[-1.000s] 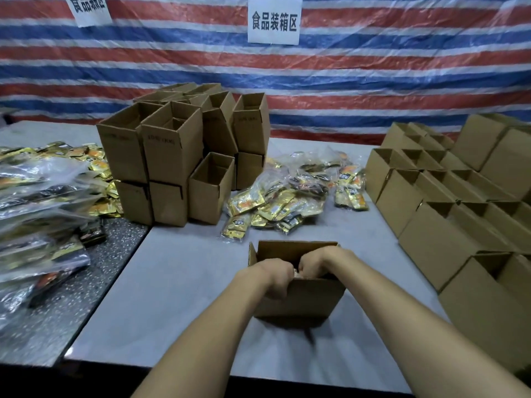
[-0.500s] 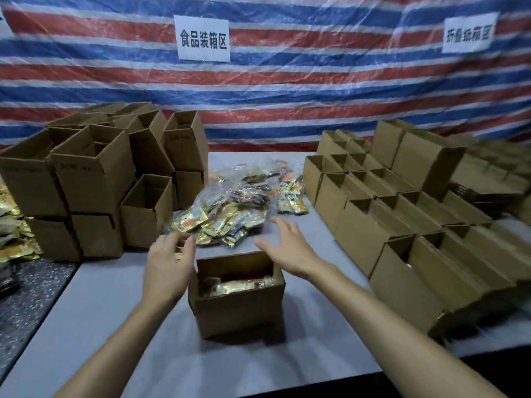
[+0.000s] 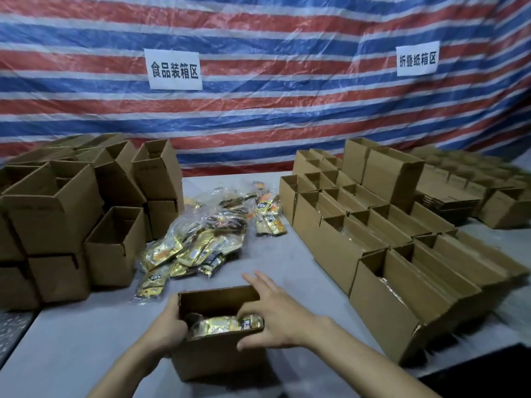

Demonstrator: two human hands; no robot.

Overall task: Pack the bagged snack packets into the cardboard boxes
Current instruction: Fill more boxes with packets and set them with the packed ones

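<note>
Centrally, an open cardboard box sat on the grey table, with gold snack packets lying inside it. The left hand gripped its left wall; the right hand lay spread and unclenched over its right rim. Just behind was a heap of bagged packets. On the striped tarp, the left sign read 食品装箱区 and the right sign read 折叠纸箱区.
</note>
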